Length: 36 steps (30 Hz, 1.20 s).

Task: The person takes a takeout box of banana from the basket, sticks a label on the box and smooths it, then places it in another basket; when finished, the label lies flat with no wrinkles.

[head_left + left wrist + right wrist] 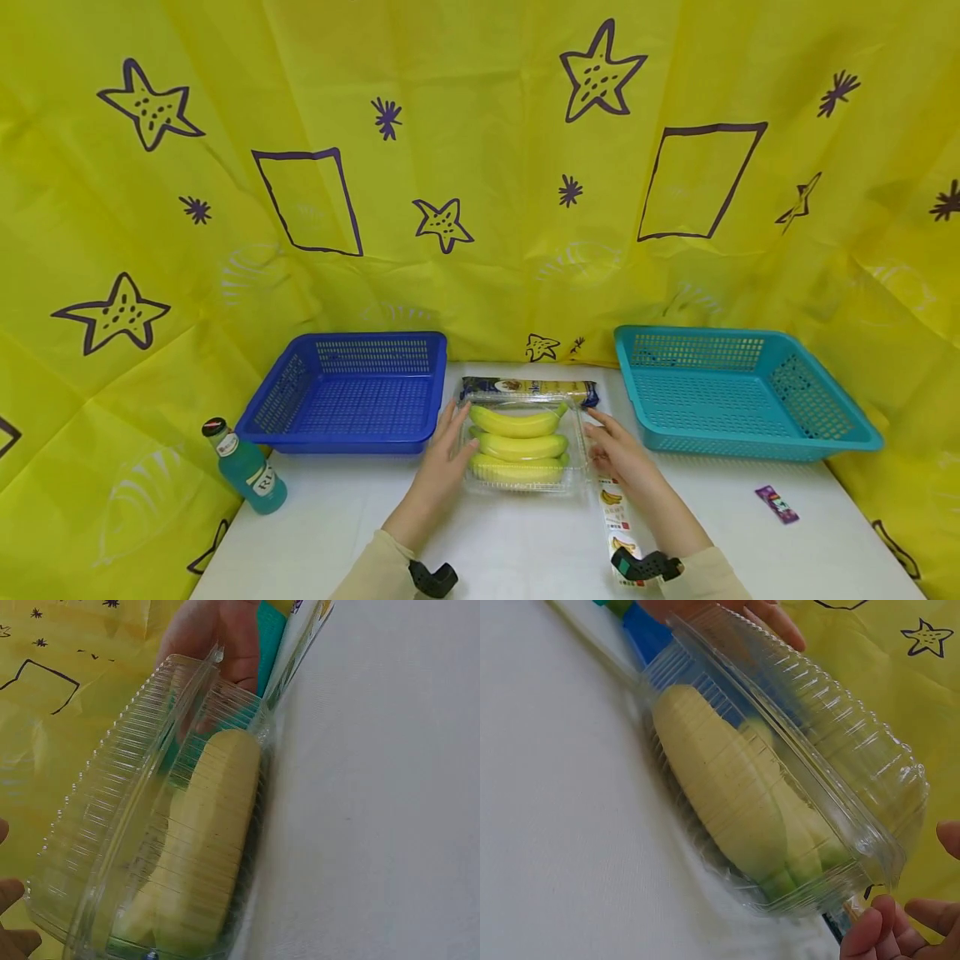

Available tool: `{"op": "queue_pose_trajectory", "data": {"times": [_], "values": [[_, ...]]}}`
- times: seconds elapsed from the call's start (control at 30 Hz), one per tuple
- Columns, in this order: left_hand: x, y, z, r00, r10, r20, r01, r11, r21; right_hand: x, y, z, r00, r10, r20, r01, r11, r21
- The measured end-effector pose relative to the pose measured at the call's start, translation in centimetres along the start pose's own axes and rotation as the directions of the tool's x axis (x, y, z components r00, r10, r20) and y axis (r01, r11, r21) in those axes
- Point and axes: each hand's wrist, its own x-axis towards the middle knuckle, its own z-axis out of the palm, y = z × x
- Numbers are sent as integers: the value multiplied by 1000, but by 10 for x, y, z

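Observation:
A clear plastic clamshell box (pixel 572 454) holding three bananas (pixel 521 447) sits on the white table between both hands. Its domed lid (pixel 855 742) lies over the base; whether it is latched I cannot tell. My left hand (pixel 442 462) is at the box's left side, fingers loosely bent and fingertips by its back-left corner. On the right side is my right hand (pixel 622 454), its fingers (pixel 885 907) bent at the lid's corner in the right wrist view. Neither hand is seen to curl round the box. Behind it lies a long printed packet (pixel 528 388), partly hidden.
A blue basket (pixel 337 444) stands at back left, a teal basket (pixel 750 446) at back right. At the left edge is a teal bottle (pixel 255 475). A small purple packet (pixel 777 505) lies on the right. A banana-printed strip (pixel 613 512) runs beneath my right forearm.

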Motion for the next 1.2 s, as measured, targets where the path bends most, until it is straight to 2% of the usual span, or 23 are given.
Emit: {"op": "queue_pose_trajectory", "data": {"times": [0.17,0.3,0.47,0.6,0.7,0.83,1.2], "values": [[-3,15,0,991,119,54,-124,988,94,-3,-3,-7,1000,-22,-13,22,998,-53],[-8,29,7,977,170,129,-188,973,137,-3,-4,-13,999,-32,-35,28,994,-103],[-15,44,15,943,228,241,-277,941,196,-4,-3,-19,997,-63,-43,53,980,-189],[-19,52,20,910,288,298,-361,904,230,-5,0,-25,996,-81,-34,70,966,-249],[-22,57,26,872,354,337,-442,867,232,-5,1,-30,996,-86,-29,74,957,-281],[-26,60,36,808,421,412,-537,815,220,-7,2,-35,996,-89,-30,75,950,-302],[-34,62,60,636,486,599,-682,718,142,-7,6,-42,994,-104,-27,85,921,-381]]}}
